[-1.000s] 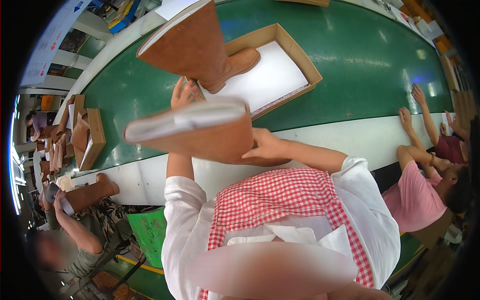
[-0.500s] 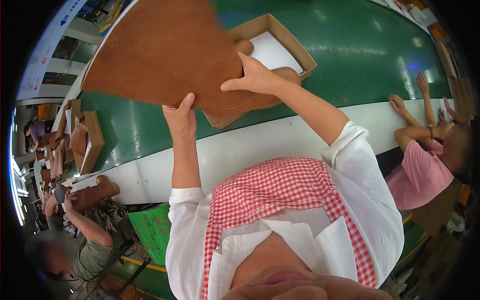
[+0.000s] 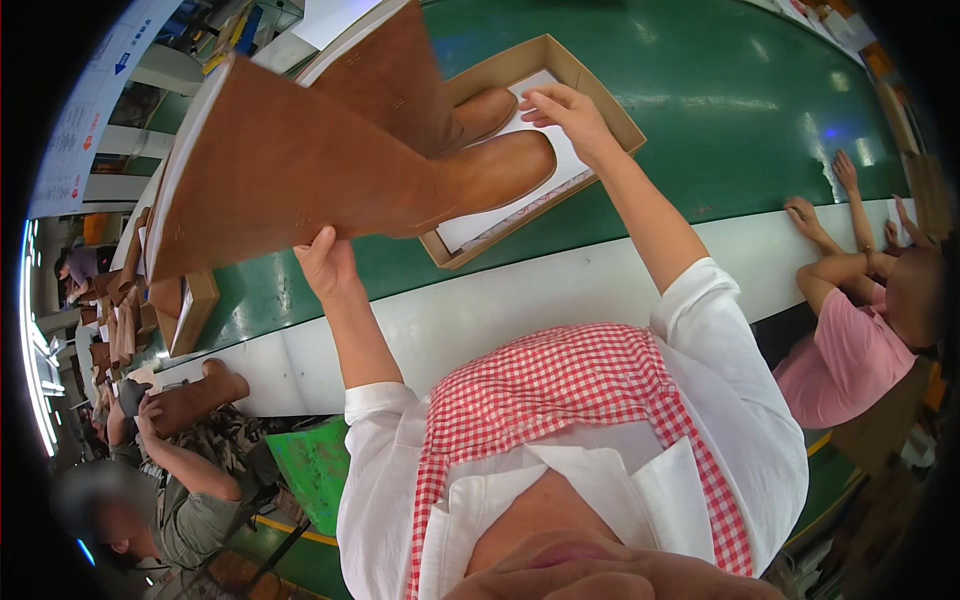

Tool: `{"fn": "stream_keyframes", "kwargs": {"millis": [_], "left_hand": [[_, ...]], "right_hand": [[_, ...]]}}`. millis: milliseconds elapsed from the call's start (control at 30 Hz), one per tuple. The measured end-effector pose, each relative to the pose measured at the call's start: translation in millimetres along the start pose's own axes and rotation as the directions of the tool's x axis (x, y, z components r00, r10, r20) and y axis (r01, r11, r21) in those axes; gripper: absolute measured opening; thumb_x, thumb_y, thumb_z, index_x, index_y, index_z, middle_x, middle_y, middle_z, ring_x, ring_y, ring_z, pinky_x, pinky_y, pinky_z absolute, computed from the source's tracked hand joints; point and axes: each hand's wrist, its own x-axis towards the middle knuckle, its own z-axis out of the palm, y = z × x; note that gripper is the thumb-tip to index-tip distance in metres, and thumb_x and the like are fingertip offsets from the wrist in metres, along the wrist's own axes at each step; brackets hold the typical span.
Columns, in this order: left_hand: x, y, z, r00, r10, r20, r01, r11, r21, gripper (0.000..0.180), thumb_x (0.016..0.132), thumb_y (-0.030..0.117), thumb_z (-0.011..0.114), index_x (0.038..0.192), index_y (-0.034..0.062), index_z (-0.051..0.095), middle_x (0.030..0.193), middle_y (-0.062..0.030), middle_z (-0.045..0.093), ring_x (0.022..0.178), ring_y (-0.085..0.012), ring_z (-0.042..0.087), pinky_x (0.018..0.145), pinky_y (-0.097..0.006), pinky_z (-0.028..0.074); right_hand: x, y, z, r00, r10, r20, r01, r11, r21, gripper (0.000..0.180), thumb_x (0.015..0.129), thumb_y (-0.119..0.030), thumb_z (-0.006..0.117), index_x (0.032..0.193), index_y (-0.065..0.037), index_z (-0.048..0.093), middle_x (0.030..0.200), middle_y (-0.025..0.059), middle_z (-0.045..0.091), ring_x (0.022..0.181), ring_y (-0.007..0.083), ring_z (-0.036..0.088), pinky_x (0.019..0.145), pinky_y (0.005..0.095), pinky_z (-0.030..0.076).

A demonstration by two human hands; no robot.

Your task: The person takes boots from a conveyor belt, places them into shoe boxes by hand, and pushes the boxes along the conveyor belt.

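Two tall brown leather boots lie on their sides with their toes over an open cardboard box [image 3: 612, 105]. My left hand [image 3: 328, 265] grips the lower edge of the nearer boot [image 3: 300, 170], its thumb on the leather and its other fingers hidden beneath. Behind that one, the farther boot [image 3: 385, 80] is partly covered. My right hand [image 3: 568, 112] hovers over the box just beyond the toes, with loosely bent fingers apart and nothing visible in them. White paper [image 3: 562, 150] lines the box under the toes.
The box stands on a green tabletop [image 3: 720, 130] with a white front strip [image 3: 640, 240]. At left, a person holds another brown boot [image 3: 195, 395] near a second box [image 3: 195, 315]. A person in pink [image 3: 845, 350] rests their arms on the right. A green bin [image 3: 310, 465] stands below.
My right hand has let go of the boot and moved right, over the box. The nearer boot has swung left and lower, bringing the farther boot and both toes into view.
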Motion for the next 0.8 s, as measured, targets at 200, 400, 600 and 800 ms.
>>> {"fn": "stream_keyframes", "kwargs": {"millis": [200,400,600,800], "left_hand": [[-8,2,-11,0.999,0.039,-0.027,-0.039,0.999,0.002,0.063,0.062,-0.007,0.068,0.121,0.0044,0.049,0.119,-0.0045,0.054,0.113,-0.0231,0.049,0.101,-0.04,0.036],[-10,-25,9,0.998,-0.031,-0.064,0.028,0.998,-0.053,0.064,0.063,-0.01,0.064,0.123,0.006,0.048,0.12,-0.0054,0.053,0.115,-0.024,0.047,0.103,-0.041,0.035],[-9,-60,30,0.996,-0.091,0.011,0.091,0.991,-0.096,0.066,0.062,-0.011,0.065,0.124,0.0059,0.048,0.121,-0.0056,0.052,0.116,-0.0244,0.046,0.104,-0.04,0.034],[-8,-128,58,0.977,-0.191,0.099,0.182,0.979,0.094,0.062,0.066,-0.007,0.069,0.123,0.0029,0.047,0.118,-0.0047,0.054,0.112,-0.0215,0.049,0.099,-0.034,0.036]], "right_hand": [[-16,32,-23,0.985,0.14,-0.096,-0.145,0.989,-0.041,0.034,0.09,-0.031,0.054,0.108,-0.002,0.059,0.1,0.0092,0.063,0.091,0.0165,0.061,0.079,0.0294,0.047],[-39,42,-21,0.974,0.216,-0.073,-0.203,0.966,0.162,0.039,0.091,-0.032,0.053,0.113,-0.001,0.054,0.1,0.0078,0.06,0.087,0.0148,0.058,0.071,0.0272,0.05],[-49,61,-47,0.95,-0.062,-0.306,0.002,0.981,-0.193,0.046,0.079,-0.028,0.068,0.112,0.0,0.055,0.107,0.0109,0.06,0.09,0.0213,0.057,0.082,0.0329,0.047],[-57,66,-64,0.834,-0.499,-0.236,0.083,0.536,-0.84,0.034,0.073,-0.017,0.068,0.103,-0.003,0.062,0.112,0.0131,0.059,0.096,0.0335,0.054,0.09,0.0396,0.041]]}}
